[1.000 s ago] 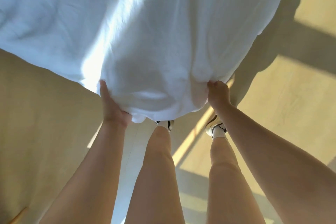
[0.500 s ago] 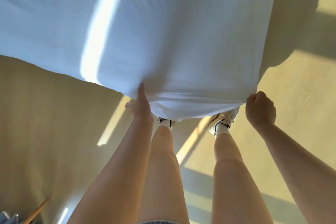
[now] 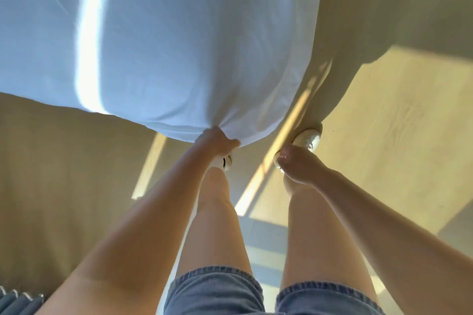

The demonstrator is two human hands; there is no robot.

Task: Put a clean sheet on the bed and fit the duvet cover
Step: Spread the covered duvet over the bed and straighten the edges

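Sheet (image 3: 179, 46) spread, not tucked | your left hand (image 3: 217, 143) grips its near corner | right hand (image 3: 298, 165) curled, empty | duvet cover pending

smooth matt white cloth sheet (image 3: 179, 46); faded denim shorts (image 3: 217, 291)

Beige floor (image 3: 384, 161) w/ sun streaks, white sneakers (image 3: 308, 139), denim shorts (image 3: 217, 289)
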